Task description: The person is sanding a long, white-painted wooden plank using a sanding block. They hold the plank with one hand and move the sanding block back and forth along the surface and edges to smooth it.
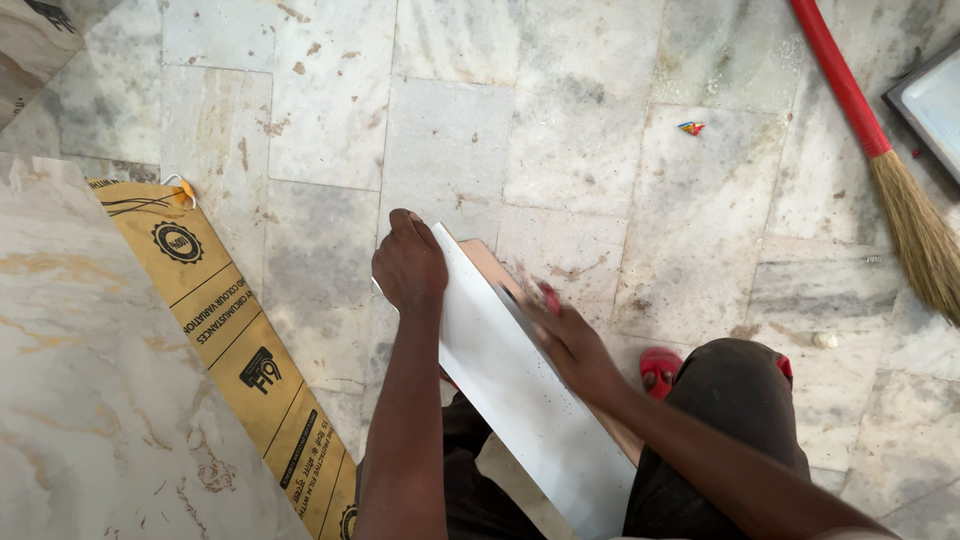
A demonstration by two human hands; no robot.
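On the marble floor [560, 150], between the person's knees, a long white tile strip [520, 380] lies slanted, its far end pointing toward the upper left and its near end running down toward the lower edge of the view. Left hand [408, 268] sits at the far end of the strip, fingers curled over its top corner in a closed grip that steadies it. Right hand [560, 330] presses against the strip's right long edge about midway along; it is blurred, closed around something small with a red part [549, 296], but what that thing is cannot be told. A brownish board [487, 262] shows just beyond the strip's right edge, touching or under it. Red sandals [660, 370] peek out beside the dark trousers. To the left a large marble-patterned slab [90, 400] lies with a yellow printed cardboard wrapper [240, 350] along its edge. A red-handled broom [880, 160] lies at the upper right.
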